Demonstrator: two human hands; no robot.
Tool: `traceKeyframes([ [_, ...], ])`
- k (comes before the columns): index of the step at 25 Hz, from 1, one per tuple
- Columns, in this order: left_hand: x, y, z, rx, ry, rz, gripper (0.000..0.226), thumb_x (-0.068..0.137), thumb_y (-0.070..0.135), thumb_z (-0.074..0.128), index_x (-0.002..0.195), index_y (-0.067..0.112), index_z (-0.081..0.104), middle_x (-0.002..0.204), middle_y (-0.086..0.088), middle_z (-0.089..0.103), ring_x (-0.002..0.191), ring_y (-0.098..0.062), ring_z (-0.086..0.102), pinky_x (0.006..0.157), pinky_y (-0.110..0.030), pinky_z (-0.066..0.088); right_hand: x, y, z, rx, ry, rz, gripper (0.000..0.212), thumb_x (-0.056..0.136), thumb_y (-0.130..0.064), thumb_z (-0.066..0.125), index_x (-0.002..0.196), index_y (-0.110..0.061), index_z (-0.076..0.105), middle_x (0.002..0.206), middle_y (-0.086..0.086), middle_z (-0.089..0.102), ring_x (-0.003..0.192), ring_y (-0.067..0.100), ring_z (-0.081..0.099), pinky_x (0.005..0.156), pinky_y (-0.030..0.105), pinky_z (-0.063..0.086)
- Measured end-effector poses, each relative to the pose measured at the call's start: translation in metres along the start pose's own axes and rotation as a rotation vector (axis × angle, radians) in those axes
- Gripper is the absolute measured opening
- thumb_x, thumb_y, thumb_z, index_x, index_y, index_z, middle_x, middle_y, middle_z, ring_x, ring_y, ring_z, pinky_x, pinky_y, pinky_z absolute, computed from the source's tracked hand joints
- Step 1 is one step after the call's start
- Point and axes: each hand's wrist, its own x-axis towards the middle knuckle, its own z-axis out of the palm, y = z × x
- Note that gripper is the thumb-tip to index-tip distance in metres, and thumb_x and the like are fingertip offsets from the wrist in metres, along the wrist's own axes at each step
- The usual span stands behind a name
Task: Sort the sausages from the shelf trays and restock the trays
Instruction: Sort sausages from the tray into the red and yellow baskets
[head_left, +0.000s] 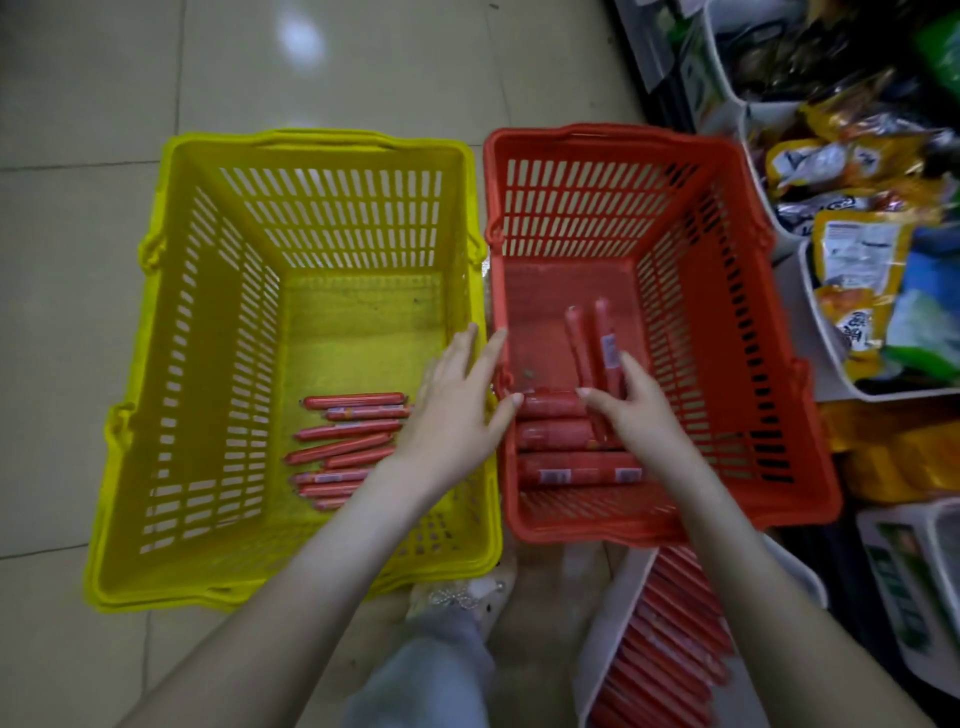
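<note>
Sorting by thickness is implied: thin red sausages (670, 649) are kept in the near white tray (602, 639), thick red sausages (566, 470) in the orange slatted basket (587, 208) beyond; the left grip (457, 405) is spread, the right grip (636, 402) cannot be judged.

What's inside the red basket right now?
In the red basket, three thick sausages lie crosswise at the near end, two slimmer sausages lengthwise beyond. The right hand covers where they meet; anything beneath it is hidden.
</note>
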Motion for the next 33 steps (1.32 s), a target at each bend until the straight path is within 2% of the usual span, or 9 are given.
traceKeyframes([
  [5, 0.021, -0.004, 0.009, 0.174, 0.059, 0.047, 0.079, 0.084, 0.056, 0.027, 0.152, 0.019, 0.013, 0.16, -0.01, -0.004, 0.147, -0.023, -0.005, 0.117, -0.046, 0.0, 0.064, 0.043, 0.024, -1.03, -0.232, -0.18, 0.046, 0.087, -0.003, 0.048, 0.13, -0.017, 0.043, 0.131, 0.007, 0.052, 0.123, 0.026, 0.046, 0.096, 0.037, 0.034],
  [9, 0.021, -0.008, 0.013, 0.188, 0.06, 0.06, 0.083, 0.079, 0.058, 0.018, 0.152, 0.02, 0.012, 0.16, -0.007, -0.006, 0.147, -0.019, -0.008, 0.116, -0.044, -0.003, 0.101, 0.059, 0.042, -1.209, -0.267, -0.152, 0.05, 0.091, -0.004, 0.042, 0.139, -0.02, 0.034, 0.14, 0.004, 0.044, 0.131, 0.025, 0.036, 0.11, 0.045, 0.02],
  [11, 0.021, -0.007, 0.012, 0.187, 0.053, 0.066, 0.083, 0.079, 0.059, 0.017, 0.153, 0.021, 0.011, 0.16, -0.006, -0.007, 0.146, -0.017, -0.01, 0.116, -0.043, -0.005, 0.107, 0.071, 0.047, -1.269, -0.371, -0.108, 0.06, 0.097, -0.012, 0.038, 0.15, -0.023, 0.013, 0.155, 0.002, 0.022, 0.144, 0.023, 0.015, 0.115, 0.052, 0.001],
  [14, 0.021, -0.006, 0.011, 0.207, 0.025, 0.063, 0.083, 0.079, 0.061, 0.016, 0.152, 0.022, 0.011, 0.16, -0.006, -0.006, 0.147, -0.018, -0.009, 0.116, -0.044, -0.004, 0.099, 0.066, 0.045, -1.304, -0.418, -0.058, 0.07, 0.099, -0.015, 0.036, 0.151, -0.024, -0.01, 0.16, -0.001, -0.01, 0.146, 0.023, -0.013, 0.112, 0.054, -0.012],
  [16, 0.019, -0.002, 0.011, 0.252, 0.058, 0.033, 0.082, 0.08, 0.057, 0.018, 0.152, 0.018, 0.019, 0.16, -0.01, 0.002, 0.147, -0.024, 0.0, 0.116, -0.047, 0.001, 0.083, 0.048, 0.031, -1.267, -0.417, -0.046, 0.068, 0.099, -0.021, 0.037, 0.151, -0.022, -0.006, 0.159, -0.002, -0.012, 0.146, 0.022, -0.014, 0.112, 0.052, -0.013],
  [21, -0.009, 0.053, 0.035, 0.369, 0.262, 0.151, 0.059, 0.08, 0.034, 0.04, 0.13, 0.006, 0.055, 0.143, -0.022, 0.043, 0.133, -0.04, 0.039, 0.107, -0.059, 0.026, -0.004, 0.022, -0.031, -0.958, 0.004, -0.209, 0.052, 0.095, -0.028, 0.045, 0.144, -0.015, 0.036, 0.152, 0.006, 0.032, 0.141, 0.022, 0.023, 0.114, 0.04, 0.008],
  [26, -0.068, 0.113, 0.102, 0.163, 0.199, 0.624, 0.041, 0.082, 0.019, 0.05, 0.117, 0.004, 0.064, 0.126, -0.02, 0.058, 0.117, -0.033, 0.051, 0.103, -0.041, 0.035, -0.134, 0.073, -0.079, -0.641, 0.534, -0.34, 0.038, 0.085, -0.018, 0.046, 0.119, -0.005, 0.057, 0.113, 0.012, 0.06, 0.106, 0.025, 0.048, 0.094, 0.035, 0.032],
  [29, -0.101, 0.114, 0.149, 0.241, 0.044, 0.827, 0.038, 0.079, 0.015, 0.055, 0.115, 0.006, 0.066, 0.121, -0.014, 0.062, 0.115, -0.031, 0.057, 0.108, -0.043, 0.03, -0.198, 0.15, -0.077, -0.641, 0.482, -0.107, 0.046, 0.082, -0.022, 0.044, 0.122, 0.0, 0.05, 0.109, 0.019, 0.057, 0.104, 0.03, 0.047, 0.094, 0.036, 0.033],
  [33, -0.123, 0.101, 0.205, 0.363, -0.23, 0.907, 0.047, 0.077, 0.022, 0.06, 0.121, 0.007, 0.062, 0.133, -0.016, 0.055, 0.126, -0.03, 0.05, 0.113, -0.04, 0.022, -0.245, 0.244, -0.048, -0.736, 0.085, 0.192, 0.074, 0.073, -0.026, 0.06, 0.14, -0.007, 0.032, 0.127, 0.018, 0.055, 0.114, 0.034, 0.054, 0.098, 0.043, 0.043],
])
